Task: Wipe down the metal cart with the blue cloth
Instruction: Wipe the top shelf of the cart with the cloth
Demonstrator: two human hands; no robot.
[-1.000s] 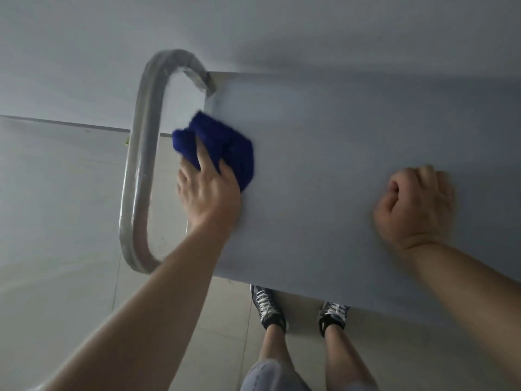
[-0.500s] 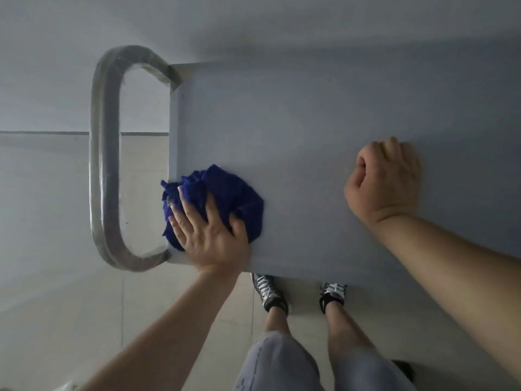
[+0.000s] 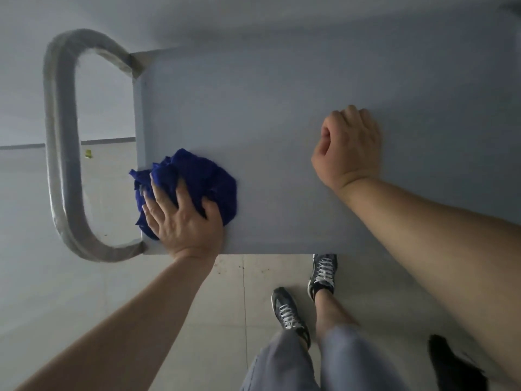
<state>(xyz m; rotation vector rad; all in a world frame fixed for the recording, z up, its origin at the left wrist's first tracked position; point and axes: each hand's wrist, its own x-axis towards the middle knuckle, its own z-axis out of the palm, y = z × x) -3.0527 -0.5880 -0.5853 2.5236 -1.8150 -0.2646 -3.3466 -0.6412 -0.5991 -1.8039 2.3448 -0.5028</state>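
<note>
At the near left corner of the metal cart [image 3: 282, 108], the blue cloth [image 3: 197, 176] lies bunched on the flat top, its left folds hanging just over the edge. The left hand [image 3: 183, 221] presses down on it with fingers [image 3: 158, 198] spread and nearly straight, the thumb pushed into the folds on the right. The part of the cloth under the palm is hidden.

The right hand [image 3: 346, 148] rests on the cart top, well apart from the cloth. It is curled into a fist, knuckles away from the camera, and the fingertips are tucked out of sight beneath it.

A bent tubular handle [image 3: 60, 165] loops off the cart's left end. The cart's right end is cut off by the frame, and its far edge fades into dim shadow.

Below the near edge, two laced shoes [image 3: 322, 275] stand on the tiled floor [image 3: 225, 292], one toe just under the cart. A dark shape [image 3: 451, 365] at lower right is too murky to identify, and so is a small yellowish speck [image 3: 88, 153] on the floor inside the handle loop.
</note>
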